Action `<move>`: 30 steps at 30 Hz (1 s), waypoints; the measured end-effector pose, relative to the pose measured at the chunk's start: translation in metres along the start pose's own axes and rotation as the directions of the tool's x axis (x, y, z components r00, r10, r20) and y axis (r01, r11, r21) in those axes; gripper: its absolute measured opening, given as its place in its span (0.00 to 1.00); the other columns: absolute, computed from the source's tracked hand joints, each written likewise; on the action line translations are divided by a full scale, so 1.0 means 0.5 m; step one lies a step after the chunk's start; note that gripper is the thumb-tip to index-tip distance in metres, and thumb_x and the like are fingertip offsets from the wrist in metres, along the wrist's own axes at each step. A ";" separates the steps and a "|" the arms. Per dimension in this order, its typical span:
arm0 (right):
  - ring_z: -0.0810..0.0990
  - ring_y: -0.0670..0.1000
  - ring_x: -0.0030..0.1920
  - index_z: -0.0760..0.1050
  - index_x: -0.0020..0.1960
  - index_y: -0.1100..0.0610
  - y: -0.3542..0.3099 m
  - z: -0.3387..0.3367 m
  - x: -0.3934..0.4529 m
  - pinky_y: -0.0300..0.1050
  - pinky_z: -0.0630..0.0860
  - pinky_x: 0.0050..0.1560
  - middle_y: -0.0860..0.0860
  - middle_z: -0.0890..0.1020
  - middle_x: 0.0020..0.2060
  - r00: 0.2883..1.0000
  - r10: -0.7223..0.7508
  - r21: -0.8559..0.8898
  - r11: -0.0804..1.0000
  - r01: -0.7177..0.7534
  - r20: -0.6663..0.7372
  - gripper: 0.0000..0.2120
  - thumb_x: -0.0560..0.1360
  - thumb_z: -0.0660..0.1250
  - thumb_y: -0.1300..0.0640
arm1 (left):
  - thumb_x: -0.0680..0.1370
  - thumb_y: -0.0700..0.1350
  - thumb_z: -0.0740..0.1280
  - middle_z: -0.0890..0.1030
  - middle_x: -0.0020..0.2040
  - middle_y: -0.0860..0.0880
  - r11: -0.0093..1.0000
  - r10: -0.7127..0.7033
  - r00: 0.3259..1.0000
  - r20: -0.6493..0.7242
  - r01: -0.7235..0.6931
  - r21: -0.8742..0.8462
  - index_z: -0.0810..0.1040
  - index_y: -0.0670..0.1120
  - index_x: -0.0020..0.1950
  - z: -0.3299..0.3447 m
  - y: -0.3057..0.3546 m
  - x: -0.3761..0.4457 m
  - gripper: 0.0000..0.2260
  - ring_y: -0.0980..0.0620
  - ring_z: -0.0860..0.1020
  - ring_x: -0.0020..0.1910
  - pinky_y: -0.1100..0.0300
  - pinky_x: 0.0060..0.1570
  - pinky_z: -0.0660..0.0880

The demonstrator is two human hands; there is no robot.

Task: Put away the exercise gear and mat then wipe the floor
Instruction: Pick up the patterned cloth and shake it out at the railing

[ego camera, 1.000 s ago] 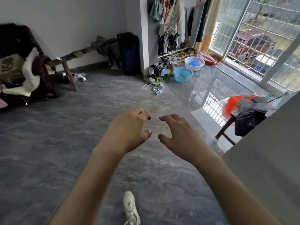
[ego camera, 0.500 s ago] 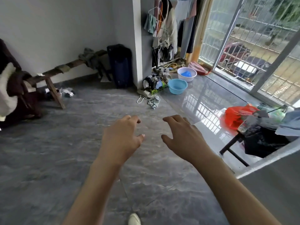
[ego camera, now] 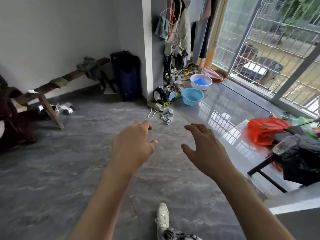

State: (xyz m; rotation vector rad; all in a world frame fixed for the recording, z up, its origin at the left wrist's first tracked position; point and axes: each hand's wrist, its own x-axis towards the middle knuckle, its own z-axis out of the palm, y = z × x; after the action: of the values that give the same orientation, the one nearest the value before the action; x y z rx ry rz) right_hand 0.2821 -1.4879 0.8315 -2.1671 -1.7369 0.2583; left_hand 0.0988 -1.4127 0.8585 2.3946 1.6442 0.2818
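Over the last second the view swings rightward: the dark heap of clothes [ego camera: 12, 118] slides to the left edge and more of the barred window [ego camera: 270, 49] comes into sight, while both hands stay out in front holding nothing. The left hand [ego camera: 133, 146] hovers over the grey floor [ego camera: 52, 170] with its fingers [ego camera: 145, 123] loosely curled and released; the right hand [ego camera: 206, 151], just beside it but apart, has relaxed, spread fingers, also released. No mat or exercise gear can be made out anywhere, so my guess is that the person is walking to fetch something for wiping. Left to right, the room holds a wooden bench [ego camera: 52, 87], a dark suitcase [ego camera: 126, 75], hanging clothes [ego camera: 178, 32], a blue basin [ego camera: 192, 97], a white basin [ego camera: 200, 82] and an orange bag [ego camera: 265, 129] on a low worktop [ego camera: 259, 168]
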 end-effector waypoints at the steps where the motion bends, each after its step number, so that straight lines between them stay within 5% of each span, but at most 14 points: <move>1: 0.67 0.50 0.69 0.63 0.72 0.47 -0.002 0.010 0.027 0.52 0.71 0.64 0.45 0.66 0.70 1.000 0.002 0.002 1.000 -0.002 0.008 0.26 0.76 0.64 0.45 | 0.75 0.58 0.66 0.76 0.62 0.56 1.000 0.004 1.000 0.006 -0.004 0.007 0.71 0.57 0.64 0.003 -0.015 0.028 0.19 0.51 0.76 0.60 0.55 0.52 0.72; 6: 0.66 0.50 0.69 0.63 0.72 0.46 -0.008 0.054 0.206 0.52 0.71 0.64 0.44 0.66 0.70 0.999 0.005 0.015 1.000 -0.006 0.034 0.26 0.76 0.63 0.45 | 0.76 0.58 0.66 0.76 0.61 0.57 0.999 0.016 0.999 0.050 -0.018 0.039 0.71 0.57 0.64 0.006 -0.086 0.204 0.18 0.52 0.75 0.60 0.56 0.47 0.68; 22: 0.71 0.52 0.64 0.67 0.70 0.47 -0.120 0.136 0.850 0.50 0.71 0.62 0.47 0.72 0.64 0.992 -0.063 0.051 0.997 0.057 0.109 0.26 0.74 0.67 0.47 | 0.76 0.58 0.65 0.76 0.60 0.58 0.998 -0.015 1.000 0.019 0.014 0.057 0.71 0.58 0.63 -0.061 -0.304 0.759 0.16 0.53 0.76 0.57 0.55 0.52 0.74; 30: 0.72 0.51 0.64 0.69 0.67 0.46 -0.222 0.229 1.083 0.49 0.72 0.60 0.45 0.73 0.64 0.999 -0.009 0.095 0.995 0.004 0.053 0.22 0.74 0.67 0.48 | 0.76 0.58 0.65 0.77 0.56 0.58 0.998 0.055 0.997 0.060 -0.056 0.008 0.73 0.57 0.60 -0.074 -0.458 1.022 0.15 0.54 0.77 0.54 0.58 0.45 0.69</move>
State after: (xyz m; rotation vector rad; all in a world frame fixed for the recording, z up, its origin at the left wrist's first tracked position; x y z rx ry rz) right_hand 0.2664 -0.9240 0.8090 -2.1044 -1.7234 0.3921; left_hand 0.0653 -0.8527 0.8436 2.4342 1.5586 0.2099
